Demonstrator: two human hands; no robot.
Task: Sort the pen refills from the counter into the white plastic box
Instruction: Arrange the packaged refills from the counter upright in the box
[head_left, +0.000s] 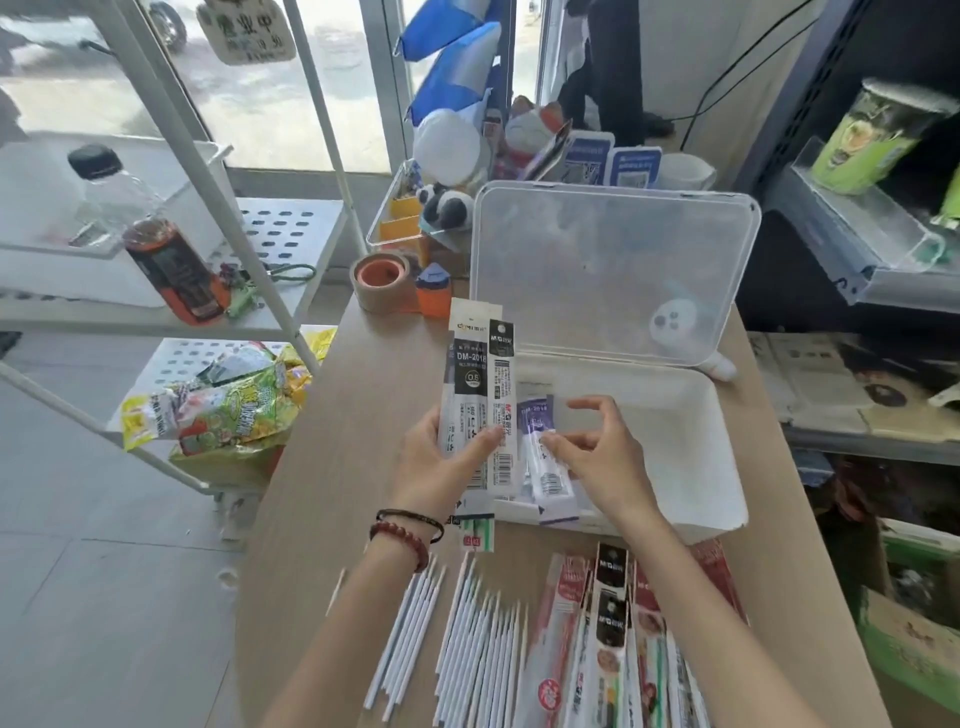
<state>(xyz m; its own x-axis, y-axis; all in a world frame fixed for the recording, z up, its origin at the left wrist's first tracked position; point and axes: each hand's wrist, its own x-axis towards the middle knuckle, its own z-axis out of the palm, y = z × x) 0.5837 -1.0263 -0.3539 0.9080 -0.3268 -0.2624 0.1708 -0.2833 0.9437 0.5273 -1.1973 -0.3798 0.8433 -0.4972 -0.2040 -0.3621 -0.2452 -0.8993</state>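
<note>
The white plastic box stands open on the wooden counter, its clear lid tilted up behind it. My left hand grips two long refill packs upright at the box's left edge. My right hand pinches a purple-and-white refill pack over the box's left end. Loose white refills lie in rows on the near counter. Beside them, on the right, several packaged refills lie fanned out.
A tape roll, an orange sharpener and a clear organiser with a panda toy stand behind the box. A white rack with a bottle and snack bags is at left. Dark shelving is at right.
</note>
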